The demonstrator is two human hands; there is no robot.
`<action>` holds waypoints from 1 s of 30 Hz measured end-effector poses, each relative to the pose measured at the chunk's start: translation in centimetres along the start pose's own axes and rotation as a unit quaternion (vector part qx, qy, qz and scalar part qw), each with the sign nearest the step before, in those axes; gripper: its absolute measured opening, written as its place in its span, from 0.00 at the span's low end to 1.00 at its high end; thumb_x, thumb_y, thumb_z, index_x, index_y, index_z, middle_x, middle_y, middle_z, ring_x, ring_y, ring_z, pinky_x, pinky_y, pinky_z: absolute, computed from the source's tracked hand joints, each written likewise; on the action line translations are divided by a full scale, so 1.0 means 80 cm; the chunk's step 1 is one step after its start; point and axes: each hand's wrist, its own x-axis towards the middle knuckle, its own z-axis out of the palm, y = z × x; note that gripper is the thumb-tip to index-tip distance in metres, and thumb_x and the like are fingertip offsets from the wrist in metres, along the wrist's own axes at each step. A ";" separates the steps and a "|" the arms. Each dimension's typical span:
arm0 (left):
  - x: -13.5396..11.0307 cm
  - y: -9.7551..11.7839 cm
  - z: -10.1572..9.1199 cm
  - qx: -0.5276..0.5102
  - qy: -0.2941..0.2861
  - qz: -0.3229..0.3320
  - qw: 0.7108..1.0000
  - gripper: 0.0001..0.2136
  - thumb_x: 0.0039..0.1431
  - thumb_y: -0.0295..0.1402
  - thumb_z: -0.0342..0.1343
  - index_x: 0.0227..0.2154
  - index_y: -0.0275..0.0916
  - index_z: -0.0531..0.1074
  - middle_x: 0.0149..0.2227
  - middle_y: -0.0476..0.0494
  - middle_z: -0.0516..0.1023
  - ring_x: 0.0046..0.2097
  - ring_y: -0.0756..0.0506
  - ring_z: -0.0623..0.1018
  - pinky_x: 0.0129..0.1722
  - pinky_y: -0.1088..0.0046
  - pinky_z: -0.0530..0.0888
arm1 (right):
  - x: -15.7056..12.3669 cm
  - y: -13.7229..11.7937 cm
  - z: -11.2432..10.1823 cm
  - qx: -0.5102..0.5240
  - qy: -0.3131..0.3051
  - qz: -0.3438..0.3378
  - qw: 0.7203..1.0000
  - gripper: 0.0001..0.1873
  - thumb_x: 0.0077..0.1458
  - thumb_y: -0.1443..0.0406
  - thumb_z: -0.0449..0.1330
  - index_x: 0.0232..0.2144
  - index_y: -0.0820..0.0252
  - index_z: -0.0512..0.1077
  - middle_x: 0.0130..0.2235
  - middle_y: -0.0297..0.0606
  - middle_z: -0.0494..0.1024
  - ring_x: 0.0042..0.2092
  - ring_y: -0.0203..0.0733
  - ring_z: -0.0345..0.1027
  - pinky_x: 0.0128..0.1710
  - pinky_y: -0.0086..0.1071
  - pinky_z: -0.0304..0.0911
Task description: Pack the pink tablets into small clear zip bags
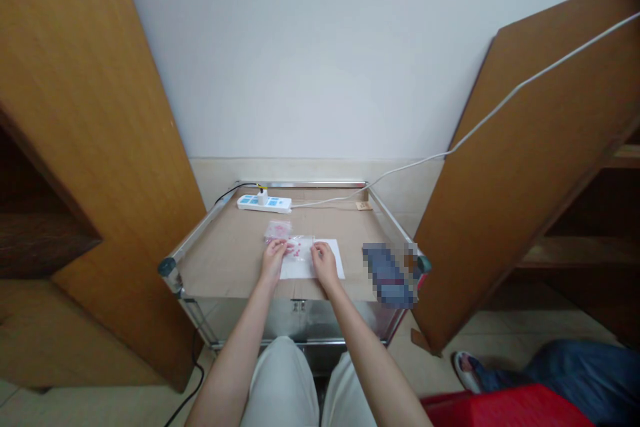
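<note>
A small clear plastic bag [301, 247] with several tiny reddish-pink pieces showing in or under it lies over a white sheet of paper [334, 261]. At the bag's left edge is my left hand [274, 259], thumb and fingers pinched on the plastic. My right hand [325, 263] is closed the same way at the right edge, above the paper. Just behind my left hand rests another clear packet [279, 229] with pink contents. The fine detail of the pieces is too small to make out.
A white power strip [264, 203] with a plug stands at the back of the brown cart top [215, 253]. Its white cable [415, 163] runs up to the right. A pixelated dark item [390, 277] lies front right. Wooden furniture flanks both sides. A person's leg [565, 373] shows lower right.
</note>
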 end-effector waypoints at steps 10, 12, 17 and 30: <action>0.000 0.000 -0.001 -0.008 0.017 0.007 1.000 0.15 0.38 0.33 0.58 0.30 0.37 0.61 0.24 0.49 0.72 0.25 0.53 0.73 0.26 0.79 0.67 | -0.001 -0.003 -0.002 0.000 -0.021 -0.007 1.000 0.09 0.48 0.68 0.48 0.23 0.61 0.67 0.31 0.40 0.70 0.36 0.39 0.62 0.39 0.31 0.56; -0.001 0.001 -0.001 -0.011 0.024 0.009 1.000 0.16 0.38 0.33 0.58 0.31 0.38 0.60 0.24 0.50 0.72 0.25 0.52 0.73 0.26 0.77 0.68 | -0.002 -0.003 -0.002 0.000 -0.024 -0.011 1.000 0.09 0.48 0.68 0.48 0.23 0.61 0.67 0.31 0.39 0.70 0.35 0.39 0.62 0.38 0.31 0.57; -0.004 0.001 0.001 0.014 0.035 0.036 0.999 0.16 0.39 0.33 0.56 0.32 0.39 0.57 0.24 0.51 0.71 0.26 0.52 0.73 0.27 0.76 0.68 | -0.002 -0.004 -0.003 0.013 -0.027 -0.009 1.000 0.10 0.48 0.68 0.48 0.22 0.61 0.67 0.29 0.38 0.70 0.34 0.38 0.62 0.36 0.31 0.57; -0.014 0.007 0.001 0.344 0.053 0.233 0.908 0.02 0.41 0.26 0.51 0.22 0.38 0.66 0.44 0.43 0.62 0.48 0.45 0.63 0.46 0.67 0.61 | -0.001 0.001 -0.002 0.038 -0.053 -0.002 0.998 0.09 0.48 0.66 0.49 0.24 0.61 0.69 0.29 0.38 0.71 0.33 0.38 0.63 0.34 0.30 0.58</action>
